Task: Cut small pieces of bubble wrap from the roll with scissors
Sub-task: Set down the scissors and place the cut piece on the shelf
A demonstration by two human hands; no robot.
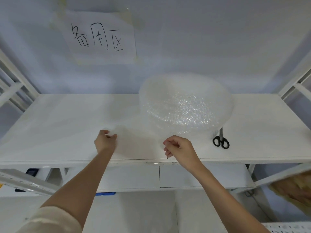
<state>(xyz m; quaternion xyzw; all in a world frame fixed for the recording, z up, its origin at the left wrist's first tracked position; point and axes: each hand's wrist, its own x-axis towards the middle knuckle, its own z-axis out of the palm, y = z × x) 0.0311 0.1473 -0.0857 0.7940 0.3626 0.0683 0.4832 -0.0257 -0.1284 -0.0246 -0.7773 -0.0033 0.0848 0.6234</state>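
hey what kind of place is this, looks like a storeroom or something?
Probably a storeroom or packing area. White metal shelving serves as the work surface, a handwritten paper sign is taped to the wall above it, and a big roll of bubble wrap stands on the shelf with black-handled scissors beside it.

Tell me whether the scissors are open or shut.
Shut. The scissors lie flat on the shelf beside the bubble wrap roll, black handle loops touching, blades together pointing away; neither hand holds them.
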